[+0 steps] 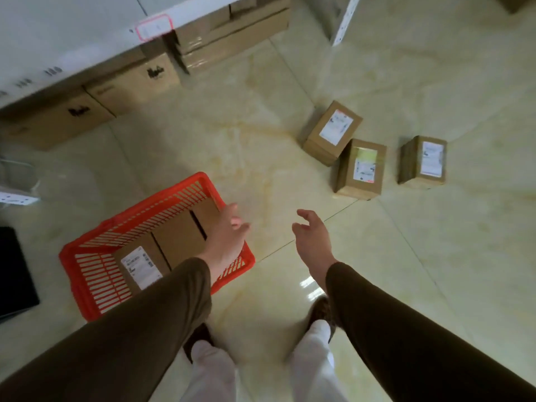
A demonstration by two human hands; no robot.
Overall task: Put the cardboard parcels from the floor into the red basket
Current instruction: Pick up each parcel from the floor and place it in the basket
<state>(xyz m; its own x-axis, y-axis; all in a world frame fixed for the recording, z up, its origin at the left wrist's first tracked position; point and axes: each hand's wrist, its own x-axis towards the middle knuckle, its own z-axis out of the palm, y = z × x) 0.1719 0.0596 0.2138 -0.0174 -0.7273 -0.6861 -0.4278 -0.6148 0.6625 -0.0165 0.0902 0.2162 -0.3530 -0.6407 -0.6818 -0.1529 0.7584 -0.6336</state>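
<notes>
Above red basket (87, 253): left hand (229, 233), right hand (311, 236) spread, empty.

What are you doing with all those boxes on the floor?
A person is collecting parcels into the red basket, which already holds three. Both the left hand and the right hand are empty and open. Three labelled parcels wait on the floor, to the right of the basket.
</notes>
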